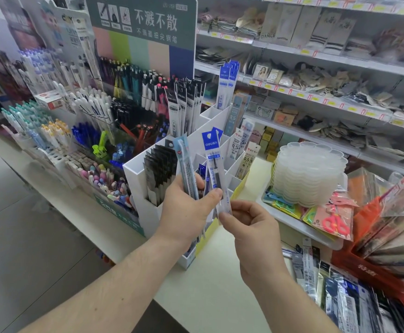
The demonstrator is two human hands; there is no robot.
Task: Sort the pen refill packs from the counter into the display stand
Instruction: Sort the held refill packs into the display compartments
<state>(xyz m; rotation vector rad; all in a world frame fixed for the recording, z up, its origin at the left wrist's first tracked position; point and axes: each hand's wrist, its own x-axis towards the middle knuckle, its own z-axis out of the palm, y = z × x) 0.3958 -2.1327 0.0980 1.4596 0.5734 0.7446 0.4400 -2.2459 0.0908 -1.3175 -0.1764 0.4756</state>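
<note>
Two bare forearms reach into view from below, with no sleeves, cuffs or gloves on either. The left hand (186, 207) is broad across the back, with a thick thumb and a short, plain nail. The right hand (256, 234) is just as unadorned: no ring shows on any visible finger, and neither wrist carries a watch, band or bracelet. The nails that show are trimmed short and unpainted. Nothing is marked on either arm.

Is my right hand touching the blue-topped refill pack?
Touching. The head view shows the right hand pinching the bottom end of the blue-topped refill pack between thumb and fingertips.
</note>
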